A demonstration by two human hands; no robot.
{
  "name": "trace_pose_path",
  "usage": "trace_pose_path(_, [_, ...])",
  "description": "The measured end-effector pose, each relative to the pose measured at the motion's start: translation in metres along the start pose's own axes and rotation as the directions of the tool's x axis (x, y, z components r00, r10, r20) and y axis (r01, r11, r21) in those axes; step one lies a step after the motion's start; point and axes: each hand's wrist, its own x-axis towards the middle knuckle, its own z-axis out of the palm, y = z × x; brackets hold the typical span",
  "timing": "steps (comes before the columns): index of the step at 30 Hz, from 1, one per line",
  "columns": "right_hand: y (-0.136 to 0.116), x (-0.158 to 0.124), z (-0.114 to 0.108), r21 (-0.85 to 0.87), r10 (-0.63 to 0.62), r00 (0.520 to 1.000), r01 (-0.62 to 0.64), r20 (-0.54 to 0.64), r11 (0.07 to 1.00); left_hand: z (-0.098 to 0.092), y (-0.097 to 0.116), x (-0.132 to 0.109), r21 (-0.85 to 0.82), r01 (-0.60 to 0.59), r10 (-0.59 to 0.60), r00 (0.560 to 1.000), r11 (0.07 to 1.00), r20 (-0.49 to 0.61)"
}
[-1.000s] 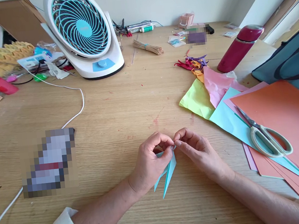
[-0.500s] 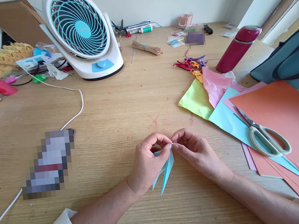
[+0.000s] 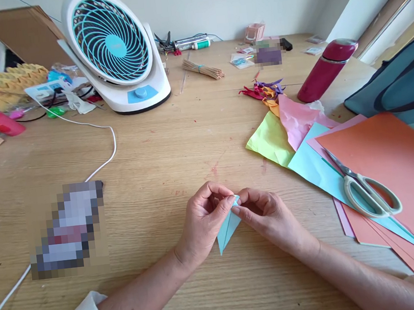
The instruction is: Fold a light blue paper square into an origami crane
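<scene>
A small piece of folded light-blue paper (image 3: 229, 231) is held above the wooden table, its long point hanging down toward me. My left hand (image 3: 207, 220) pinches its upper end between thumb and forefinger, covering part of the left side. From the other side, the thumb and forefinger of my right hand (image 3: 275, 218) close on the paper's right edge, just below the top tip. Both sets of fingertips nearly meet there. The folds under the fingers are hidden.
Scissors (image 3: 371, 189) lie on sheets of coloured paper (image 3: 384, 156) at right. Behind them stand a magenta flask (image 3: 326, 73) and a blue bag (image 3: 399, 83). A fan (image 3: 141, 95) is at the back left. A blurred phone-like object (image 3: 69, 228) with a white cable (image 3: 113, 135) lies left.
The folded paper has turned: two separate points hung down before, and one broad flat face with a single point shows now. My right fingers have moved slightly lower along its edge.
</scene>
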Motion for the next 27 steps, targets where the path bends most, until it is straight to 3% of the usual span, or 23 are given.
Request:
trace_pose_path(16, [-0.002, -0.004, 0.004, -0.04, 0.061, 0.997, -0.063, -0.052, 0.997, -0.005, 0.002, 0.004, 0.007, 0.0, 0.0, 1.0, 1.0, 0.01])
trace_pose_path(20, [-0.001, -0.004, 0.005, -0.106, 0.057, 0.997, -0.063, -0.051, 0.992, -0.009, 0.004, 0.007, 0.102, -0.001, 0.002, 1.0, 0.995, -0.014])
trace_pose_path(27, [-0.003, -0.004, 0.005, -0.209, 0.023, 0.997, -0.039, -0.079, 0.977, -0.01, 0.008, 0.01, 0.122, 0.048, -0.044, 0.999, 0.991, -0.029])
